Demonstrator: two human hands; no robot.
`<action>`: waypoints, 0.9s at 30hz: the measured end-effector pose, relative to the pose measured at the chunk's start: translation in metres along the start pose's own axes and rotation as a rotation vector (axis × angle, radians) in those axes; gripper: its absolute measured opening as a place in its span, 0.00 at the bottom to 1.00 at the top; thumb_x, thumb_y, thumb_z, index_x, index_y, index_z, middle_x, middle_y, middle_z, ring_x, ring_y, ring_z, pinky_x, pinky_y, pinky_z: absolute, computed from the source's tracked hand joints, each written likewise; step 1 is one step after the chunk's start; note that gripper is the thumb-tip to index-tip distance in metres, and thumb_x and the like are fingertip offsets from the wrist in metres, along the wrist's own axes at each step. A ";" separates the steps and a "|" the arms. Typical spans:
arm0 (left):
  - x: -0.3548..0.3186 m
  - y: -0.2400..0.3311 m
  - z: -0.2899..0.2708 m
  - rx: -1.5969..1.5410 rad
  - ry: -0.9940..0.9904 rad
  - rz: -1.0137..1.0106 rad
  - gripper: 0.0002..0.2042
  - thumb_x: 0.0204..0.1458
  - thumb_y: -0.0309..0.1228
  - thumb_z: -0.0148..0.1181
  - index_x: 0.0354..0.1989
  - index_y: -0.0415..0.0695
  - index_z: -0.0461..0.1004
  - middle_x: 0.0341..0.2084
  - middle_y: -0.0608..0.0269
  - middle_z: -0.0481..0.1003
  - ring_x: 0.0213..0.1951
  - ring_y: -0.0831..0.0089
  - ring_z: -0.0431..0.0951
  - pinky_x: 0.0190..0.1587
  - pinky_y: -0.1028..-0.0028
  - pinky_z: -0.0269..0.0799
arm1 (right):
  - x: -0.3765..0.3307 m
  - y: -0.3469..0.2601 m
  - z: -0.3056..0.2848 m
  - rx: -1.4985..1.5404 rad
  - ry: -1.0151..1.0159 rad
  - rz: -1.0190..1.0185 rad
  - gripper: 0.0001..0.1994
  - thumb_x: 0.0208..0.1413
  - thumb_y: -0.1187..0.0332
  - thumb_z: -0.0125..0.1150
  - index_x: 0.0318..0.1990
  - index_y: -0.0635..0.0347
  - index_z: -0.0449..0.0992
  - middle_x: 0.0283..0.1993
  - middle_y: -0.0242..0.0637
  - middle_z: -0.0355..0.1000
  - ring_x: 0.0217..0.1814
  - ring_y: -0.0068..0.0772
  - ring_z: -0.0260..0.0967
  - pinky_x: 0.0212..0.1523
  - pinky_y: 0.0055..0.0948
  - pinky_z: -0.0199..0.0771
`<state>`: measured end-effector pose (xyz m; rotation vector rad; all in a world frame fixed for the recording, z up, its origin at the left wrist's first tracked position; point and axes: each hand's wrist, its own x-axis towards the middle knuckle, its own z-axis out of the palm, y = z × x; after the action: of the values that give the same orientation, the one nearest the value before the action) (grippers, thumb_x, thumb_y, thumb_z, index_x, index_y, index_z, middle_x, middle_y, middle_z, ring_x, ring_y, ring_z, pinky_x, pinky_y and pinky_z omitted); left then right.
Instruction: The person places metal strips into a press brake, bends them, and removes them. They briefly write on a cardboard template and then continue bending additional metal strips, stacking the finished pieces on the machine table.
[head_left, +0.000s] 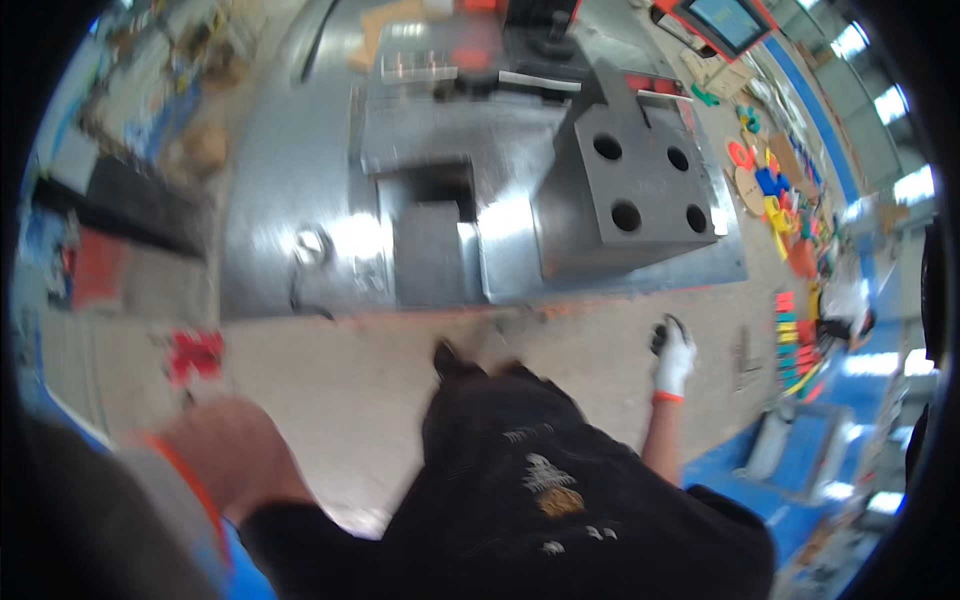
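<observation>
My right hand [675, 362], in a white work glove with dark fingertips and an orange cuff, hangs over the floor in front of the machine table. Its fingers are curled, and whatever they may hold is too small to make out. At the lower left my left hand [150, 480] is raised close to the camera, smeared by motion, with an orange cuff at the wrist; its fingers do not show. Both hands are apart from the large grey metal block [650, 185] with several round holes, which stands on the metal table [275, 200].
A flat grey block [428, 250] lies beside a rectangular opening in the table. A round metal piece [312, 246] sits farther left. A screen with an orange frame [725, 22] is at the upper right. Colourful parts [785, 205] lie on the floor at right, a red object [195, 355] at left.
</observation>
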<state>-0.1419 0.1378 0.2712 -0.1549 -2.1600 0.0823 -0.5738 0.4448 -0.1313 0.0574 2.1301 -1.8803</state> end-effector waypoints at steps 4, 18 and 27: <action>0.028 -0.002 0.001 -0.025 -0.103 0.001 0.34 0.70 0.48 0.54 0.74 0.33 0.62 0.62 0.48 0.75 0.56 0.60 0.79 0.59 0.64 0.76 | 0.026 -0.018 0.002 -0.036 -0.044 -0.007 0.09 0.69 0.63 0.63 0.47 0.55 0.84 0.27 0.25 0.74 0.23 0.18 0.65 0.24 0.23 0.66; 0.086 -0.023 0.141 0.015 -0.225 -0.102 0.34 0.70 0.48 0.54 0.74 0.32 0.61 0.62 0.46 0.74 0.57 0.60 0.79 0.59 0.64 0.76 | 0.095 -0.021 -0.004 -0.053 -0.196 0.006 0.11 0.68 0.69 0.61 0.51 0.65 0.82 0.32 0.39 0.79 0.30 0.29 0.76 0.30 0.29 0.77; 0.114 0.101 0.230 0.046 -0.348 -0.174 0.34 0.71 0.47 0.54 0.74 0.31 0.60 0.63 0.45 0.74 0.57 0.59 0.79 0.60 0.65 0.77 | 0.148 0.005 -0.021 0.069 -0.496 -0.059 0.13 0.68 0.75 0.61 0.56 0.71 0.78 0.45 0.41 0.81 0.41 0.25 0.79 0.42 0.27 0.83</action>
<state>-0.3876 0.2544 0.2237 0.0813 -2.5065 0.0614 -0.7178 0.4416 -0.1704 -0.4170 1.7443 -1.7680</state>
